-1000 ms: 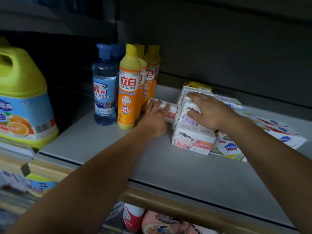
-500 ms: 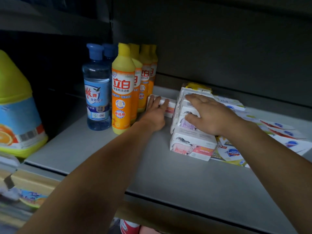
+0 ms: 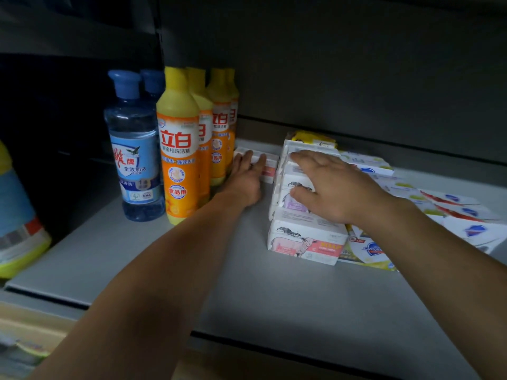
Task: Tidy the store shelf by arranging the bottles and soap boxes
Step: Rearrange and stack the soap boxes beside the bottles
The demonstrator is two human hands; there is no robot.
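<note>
On the grey shelf (image 3: 192, 270) stand two blue-capped clear bottles (image 3: 134, 154) and a row of yellow-orange dish-soap bottles (image 3: 179, 160) at the left. My left hand (image 3: 245, 179) lies with straight fingers on a small white soap box (image 3: 267, 165) beside the orange bottles. A row of white goat-picture soap boxes (image 3: 304, 237) runs back from the middle of the shelf. My right hand (image 3: 329, 187) rests flat on top of that row, fingers spread. White Safeguard soap boxes (image 3: 472, 229) lie flat to the right.
A big yellow-green jug (image 3: 19, 229) stands on the neighbouring shelf at the far left. A yellow packet (image 3: 312, 138) sits behind the goat soap row. The shelf's dark back wall (image 3: 356, 78) is close behind. Lower-shelf goods show faintly at bottom left.
Both hands stay on the soap boxes. The left hand and its small box have slid a little farther back beside the orange bottles; the view has shifted right.
</note>
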